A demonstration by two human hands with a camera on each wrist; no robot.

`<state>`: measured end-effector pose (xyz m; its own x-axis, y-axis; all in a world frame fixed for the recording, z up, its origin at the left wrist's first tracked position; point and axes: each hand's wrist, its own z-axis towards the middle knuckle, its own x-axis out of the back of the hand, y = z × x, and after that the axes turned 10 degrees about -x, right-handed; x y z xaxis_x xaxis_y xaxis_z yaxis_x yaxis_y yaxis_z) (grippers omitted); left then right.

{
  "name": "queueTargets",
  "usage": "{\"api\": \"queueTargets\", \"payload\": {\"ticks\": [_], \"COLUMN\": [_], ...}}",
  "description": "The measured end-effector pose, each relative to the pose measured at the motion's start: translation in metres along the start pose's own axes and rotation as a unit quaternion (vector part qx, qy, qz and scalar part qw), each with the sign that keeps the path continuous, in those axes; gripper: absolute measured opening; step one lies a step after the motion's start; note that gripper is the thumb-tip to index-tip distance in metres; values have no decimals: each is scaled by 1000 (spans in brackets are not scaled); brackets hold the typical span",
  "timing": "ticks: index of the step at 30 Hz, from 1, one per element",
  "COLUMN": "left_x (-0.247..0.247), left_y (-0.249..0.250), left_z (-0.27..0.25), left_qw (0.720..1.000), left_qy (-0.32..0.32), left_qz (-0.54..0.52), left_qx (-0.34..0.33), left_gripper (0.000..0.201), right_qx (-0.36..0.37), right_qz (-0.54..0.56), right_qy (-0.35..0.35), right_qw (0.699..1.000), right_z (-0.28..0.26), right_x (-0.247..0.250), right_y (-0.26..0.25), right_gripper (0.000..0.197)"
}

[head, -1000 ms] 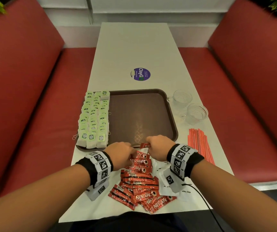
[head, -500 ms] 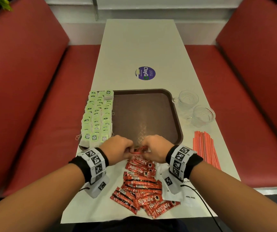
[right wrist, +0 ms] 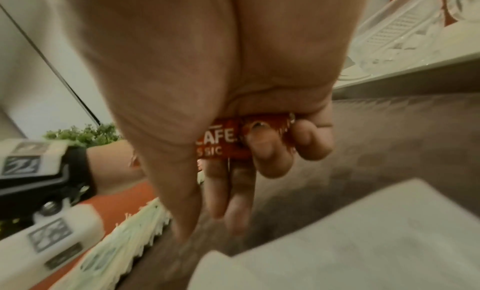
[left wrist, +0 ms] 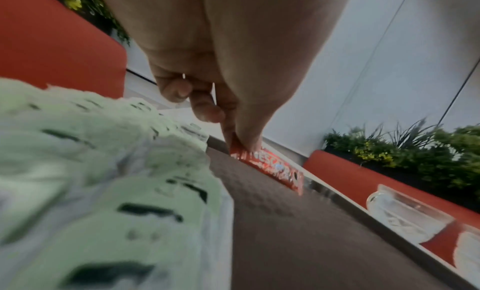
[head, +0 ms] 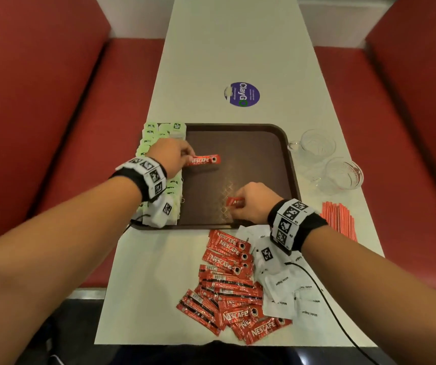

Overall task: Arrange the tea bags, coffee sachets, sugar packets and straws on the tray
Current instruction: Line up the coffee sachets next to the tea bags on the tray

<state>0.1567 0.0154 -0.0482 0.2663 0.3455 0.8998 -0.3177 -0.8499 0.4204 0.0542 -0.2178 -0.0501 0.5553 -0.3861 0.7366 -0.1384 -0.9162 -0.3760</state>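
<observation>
The brown tray (head: pixel 238 125) lies mid-table, with green tea bags (head: pixel 159 133) in rows along its left side. My left hand (head: pixel 188 157) pinches the end of a red coffee sachet (head: pixel 204 159), low over the tray beside the tea bags; the left wrist view shows the thumb and finger gripping that sachet (left wrist: pixel 270 169). My right hand (head: pixel 234 208) hovers over the tray's near edge, fingers curled round another coffee sachet (right wrist: pixel 226 138). A pile of coffee sachets (head: pixel 227 285) and white sugar packets (head: pixel 285 285) lie on the table near me. Red straws (head: pixel 338 219) lie to the right.
Two glass cups (head: pixel 314 146) (head: pixel 343 175) stand right of the tray. A round purple sticker (head: pixel 243 94) is on the table beyond it. Red bench seats (head: pixel 66 154) flank the narrow white table (head: pixel 238 35). A black cable (head: pixel 325 306) trails from my right wrist.
Both hands left the sachet pile and moved forward over the tray. The left carried a sachet toward the far left by the tea bags; the right carried one to the near edge.
</observation>
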Motion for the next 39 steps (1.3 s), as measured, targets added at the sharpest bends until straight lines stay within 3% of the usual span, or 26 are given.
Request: {"api": "queueTargets", "payload": {"ticks": [2, 6, 8, 11, 14, 25, 30, 33, 36, 39], "left_x": [-8, -15, -17, -19, -16, -8, -10, -3, 9, 20], "left_y": [-1, 3, 5, 13, 15, 4, 1, 5, 25, 42], "left_z": [18, 38, 43, 50, 64, 135, 136, 123, 89, 50], "left_qw": [1000, 992, 991, 986, 981, 977, 979, 986, 993, 978], "left_qy": [-14, -35, -30, -100, -135, -99, -88, -40, -2, -110], "left_qz": [18, 121, 124, 106, 125, 188, 183, 160, 51, -17], "left_qx": [-1, -16, -41, -74, -58, 9, 2, -35, -110, -177], "left_gripper": [7, 6, 13, 16, 15, 20, 19, 23, 26, 32], "right_qx": [-4, -10, -12, -13, -21, -38, 6, 10, 11, 6], "right_qz": [-23, -14, -21, -39, -46, -41, -77, -39, -22, 18], "right_qy": [-47, -69, -83, -102, -112, -111, -110, -99, -52, -15], "right_qw": [999, 997, 996, 994, 992, 992, 991, 994, 998, 1000], "right_z": [1, 4, 6, 8, 10, 12, 12, 17, 29, 38], "right_x": [-2, -2, 2, 6, 8, 3, 4, 10, 17, 21], "right_y": [3, 6, 3, -3, -6, -2, -6, -9, -13, -16], "right_gripper": [21, 21, 23, 24, 26, 26, 26, 14, 7, 8]}}
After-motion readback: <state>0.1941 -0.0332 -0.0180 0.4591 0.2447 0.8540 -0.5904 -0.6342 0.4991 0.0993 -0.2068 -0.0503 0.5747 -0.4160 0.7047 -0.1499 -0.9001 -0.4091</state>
